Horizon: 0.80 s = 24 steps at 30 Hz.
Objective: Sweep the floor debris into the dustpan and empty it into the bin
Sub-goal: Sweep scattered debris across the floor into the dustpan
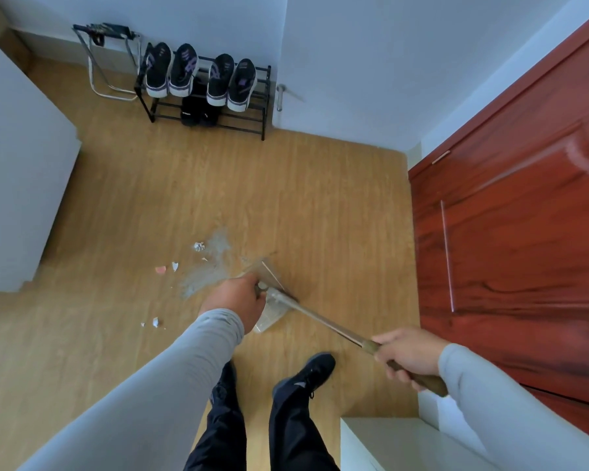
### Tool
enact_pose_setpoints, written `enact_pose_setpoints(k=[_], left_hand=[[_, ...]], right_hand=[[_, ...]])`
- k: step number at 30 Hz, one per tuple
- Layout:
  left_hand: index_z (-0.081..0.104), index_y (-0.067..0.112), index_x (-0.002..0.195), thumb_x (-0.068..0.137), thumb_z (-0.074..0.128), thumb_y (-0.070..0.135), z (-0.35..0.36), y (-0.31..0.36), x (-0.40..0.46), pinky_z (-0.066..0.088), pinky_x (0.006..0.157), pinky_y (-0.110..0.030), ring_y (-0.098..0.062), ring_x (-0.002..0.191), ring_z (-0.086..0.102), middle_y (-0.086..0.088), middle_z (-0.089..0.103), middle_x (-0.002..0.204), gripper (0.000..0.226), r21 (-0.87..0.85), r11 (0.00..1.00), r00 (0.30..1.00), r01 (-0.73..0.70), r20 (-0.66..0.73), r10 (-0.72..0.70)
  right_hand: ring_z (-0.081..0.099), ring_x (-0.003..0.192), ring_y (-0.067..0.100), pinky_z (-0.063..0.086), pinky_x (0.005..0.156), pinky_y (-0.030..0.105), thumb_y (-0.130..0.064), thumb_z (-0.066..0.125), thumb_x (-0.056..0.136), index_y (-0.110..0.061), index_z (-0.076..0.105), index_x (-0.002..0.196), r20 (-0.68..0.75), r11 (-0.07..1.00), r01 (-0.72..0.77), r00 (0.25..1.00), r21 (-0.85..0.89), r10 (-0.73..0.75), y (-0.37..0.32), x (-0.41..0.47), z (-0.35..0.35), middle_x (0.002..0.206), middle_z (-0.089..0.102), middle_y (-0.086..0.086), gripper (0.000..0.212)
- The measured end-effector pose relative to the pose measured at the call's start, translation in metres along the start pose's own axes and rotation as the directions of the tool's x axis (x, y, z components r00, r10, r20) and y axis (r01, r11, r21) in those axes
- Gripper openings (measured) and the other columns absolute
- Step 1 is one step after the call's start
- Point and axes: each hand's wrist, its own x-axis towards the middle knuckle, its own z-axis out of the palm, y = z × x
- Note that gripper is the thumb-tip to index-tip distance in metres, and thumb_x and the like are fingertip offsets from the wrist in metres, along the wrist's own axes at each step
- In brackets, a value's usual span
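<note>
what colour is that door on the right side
The door is reddish-brown with dark wood-grain streaks, seen in the head view.

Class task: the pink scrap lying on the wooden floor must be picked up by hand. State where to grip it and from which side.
Pinch the pink scrap across its edges, coming straight down from above: it lies flat on the floor, apart from the white scraps, so fingers have room either side.
</note>
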Motion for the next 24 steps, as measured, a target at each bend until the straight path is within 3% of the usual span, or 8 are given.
enact_pose_setpoints(k=[4,9,16,19,24], left_hand=[[0.045,0.028,0.095,0.100,0.044,0.039,0.001,-0.010,-0.008,0.048,0.054,-0.027,-0.013,0.064,0.060,0.007,0.059,0.075,0.012,-0.032,0.999,1.000,-0.003,0.015,0.003],[0.052,0.023,0.098,0.100,0.045,0.041,0.003,-0.039,-0.040,0.053,0.060,-0.030,-0.016,0.069,0.063,0.007,0.061,0.078,0.019,-0.076,0.997,0.999,0.033,-0.002,-0.034],[0.055,0.024,0.109,0.100,0.046,0.040,0.012,-0.057,-0.067,0.054,0.065,-0.031,-0.018,0.074,0.064,0.005,0.066,0.086,0.021,-0.245,0.952,0.977,0.186,-0.054,-0.205],[0.053,0.024,0.107,0.099,0.045,0.039,0.020,-0.054,-0.061,0.057,0.065,-0.032,-0.018,0.070,0.064,0.004,0.065,0.082,0.018,-0.253,0.937,0.966,0.239,-0.039,-0.257],[0.051,0.024,0.101,0.099,0.045,0.041,0.034,-0.057,-0.053,0.056,0.062,-0.032,-0.018,0.066,0.062,0.004,0.064,0.077,0.018,-0.242,0.925,0.950,0.291,-0.038,-0.309]], right_hand=[[0.041,0.042,0.011,0.033,0.038,0.018,-0.010,0.056,0.092,-0.022,0.059,0.136,-0.028,0.968,-0.039,0.999,0.246,0.047,0.033,-0.031,-0.022,0.063,0.056,0.006,0.046],[0.043,0.042,0.012,0.033,0.038,0.017,-0.009,0.057,0.092,-0.022,0.053,0.143,-0.145,0.951,0.009,0.989,0.310,0.038,0.038,-0.046,-0.027,0.063,0.058,0.007,0.053],[0.046,0.041,0.014,0.037,0.041,0.020,-0.010,0.055,0.090,-0.020,0.042,0.150,-0.190,0.995,0.096,0.977,-0.031,-0.100,-0.036,-0.008,-0.010,0.054,0.058,0.006,0.062],[0.046,0.044,0.019,0.039,0.043,0.022,-0.010,0.052,0.089,-0.016,0.050,0.143,-0.189,0.985,0.111,0.973,-0.130,-0.134,-0.068,0.025,-0.007,0.054,0.057,0.009,0.054],[0.052,0.052,0.024,0.046,0.047,0.026,-0.008,0.043,0.088,-0.017,0.047,0.145,-0.159,0.942,0.096,0.975,-0.321,-0.153,-0.088,0.063,0.013,0.065,0.061,0.012,0.058]])
